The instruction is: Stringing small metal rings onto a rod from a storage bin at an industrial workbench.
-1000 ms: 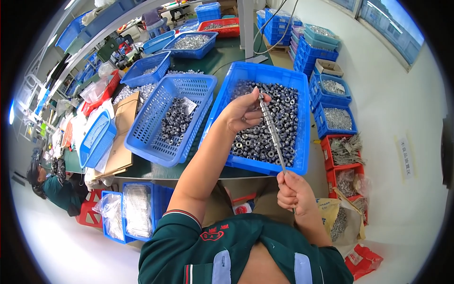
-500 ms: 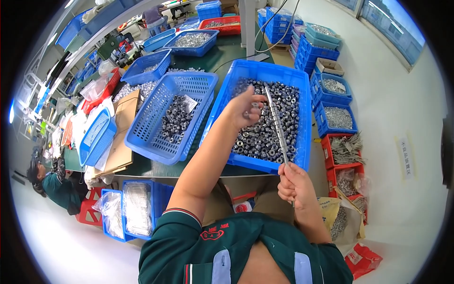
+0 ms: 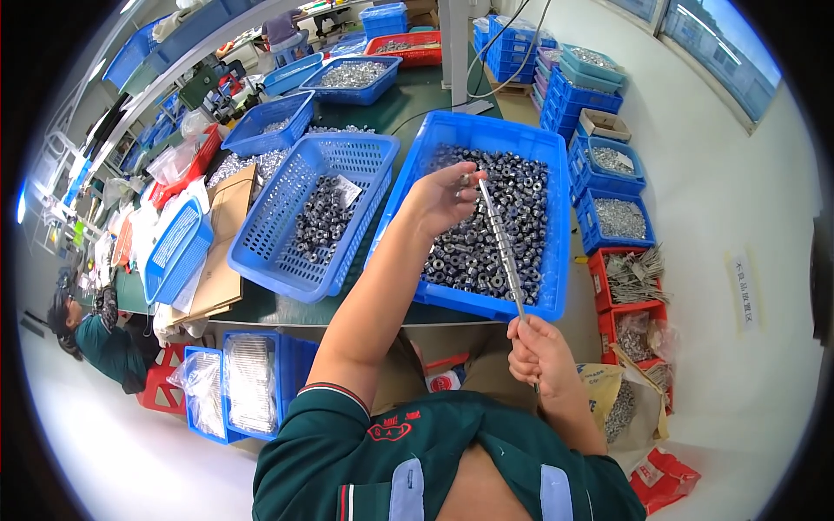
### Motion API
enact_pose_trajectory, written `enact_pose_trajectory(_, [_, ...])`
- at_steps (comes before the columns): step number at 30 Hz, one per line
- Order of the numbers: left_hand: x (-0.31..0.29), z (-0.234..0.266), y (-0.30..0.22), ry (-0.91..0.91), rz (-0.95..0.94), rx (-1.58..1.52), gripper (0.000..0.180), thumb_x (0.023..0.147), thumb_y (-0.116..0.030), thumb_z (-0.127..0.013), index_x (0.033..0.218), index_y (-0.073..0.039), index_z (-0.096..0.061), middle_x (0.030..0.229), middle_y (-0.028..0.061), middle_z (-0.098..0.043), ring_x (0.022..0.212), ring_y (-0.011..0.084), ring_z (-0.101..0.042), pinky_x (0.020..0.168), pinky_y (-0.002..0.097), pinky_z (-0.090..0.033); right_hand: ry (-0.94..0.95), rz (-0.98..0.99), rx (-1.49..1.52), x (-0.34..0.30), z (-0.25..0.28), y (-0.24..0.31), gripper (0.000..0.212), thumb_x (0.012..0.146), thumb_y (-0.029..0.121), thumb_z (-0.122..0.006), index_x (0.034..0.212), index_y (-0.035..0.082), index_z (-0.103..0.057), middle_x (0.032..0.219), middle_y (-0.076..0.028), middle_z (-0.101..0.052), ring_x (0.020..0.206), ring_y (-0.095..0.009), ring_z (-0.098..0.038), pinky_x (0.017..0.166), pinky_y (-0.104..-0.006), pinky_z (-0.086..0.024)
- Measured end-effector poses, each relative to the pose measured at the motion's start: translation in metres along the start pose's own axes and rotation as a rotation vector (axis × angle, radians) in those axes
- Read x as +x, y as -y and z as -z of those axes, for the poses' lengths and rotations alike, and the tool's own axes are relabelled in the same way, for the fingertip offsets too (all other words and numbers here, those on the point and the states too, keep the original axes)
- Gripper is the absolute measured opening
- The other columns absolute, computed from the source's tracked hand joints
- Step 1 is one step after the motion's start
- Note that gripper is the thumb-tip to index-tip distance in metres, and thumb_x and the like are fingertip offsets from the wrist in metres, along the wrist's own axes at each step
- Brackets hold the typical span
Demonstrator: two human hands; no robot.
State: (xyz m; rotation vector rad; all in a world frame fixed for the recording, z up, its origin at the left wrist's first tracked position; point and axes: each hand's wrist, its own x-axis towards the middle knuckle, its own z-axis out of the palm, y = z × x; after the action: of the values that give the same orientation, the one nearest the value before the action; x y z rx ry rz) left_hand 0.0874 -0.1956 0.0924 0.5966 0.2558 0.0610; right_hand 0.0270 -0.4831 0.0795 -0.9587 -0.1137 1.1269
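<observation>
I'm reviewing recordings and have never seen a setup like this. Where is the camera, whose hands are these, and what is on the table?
There is no machine arm here: a person is using two bare hands. The view comes from a wide fisheye camera worn on that person's head and looking down, so straight edges bend near the rim.

The right hand grips a thin metal rod that has what look like rings along it. The left hand is at the rod's far tip; whether it touches is hard to tell.

On the green table sit a blue tub full of small metal pieces, a blue basket holding fewer, and some cardboard.
</observation>
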Motion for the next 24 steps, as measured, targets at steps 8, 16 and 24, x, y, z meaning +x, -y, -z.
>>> enact_pose_trajectory(8, [-0.006,-0.009,0.002,0.07,-0.09,0.278,0.025,0.09,-0.018,-0.046,0.11,-0.004,-0.05,0.09,0.0085,-0.061,0.064,0.0116,-0.046,0.054,0.0227,-0.037,0.031,-0.037,0.018,0.0,0.001,-0.003,0.02,0.095,0.023,-0.046,0.088,0.005,-0.049,0.051,0.005,-0.029,0.038,-0.004,-0.024,0.034,-0.0198,-0.021])
enact_pose_trajectory(16, [-0.006,-0.011,0.0,0.097,-0.19,0.433,0.029,0.087,-0.012,-0.048,0.115,-0.002,-0.049,0.086,0.0056,-0.06,0.062,0.0086,-0.045,0.052,0.0207,-0.033,0.038,-0.061,0.03,-0.002,-0.002,-0.004,0.02,0.096,0.024,-0.046,0.088,0.006,-0.049,0.051,0.005,-0.029,0.038,-0.004,-0.024,0.034,-0.0194,-0.02])
enact_pose_trajectory(24, [-0.009,-0.009,0.0,0.3,-0.041,0.403,0.029,0.087,-0.01,-0.055,0.113,-0.001,-0.049,0.09,0.0071,-0.061,0.056,0.0057,-0.042,0.047,0.0172,-0.03,0.017,-0.047,-0.009,-0.009,0.0,-0.003,0.021,0.095,0.025,-0.047,0.089,0.006,-0.049,0.051,0.005,-0.029,0.038,-0.004,-0.024,0.035,-0.0197,-0.02])
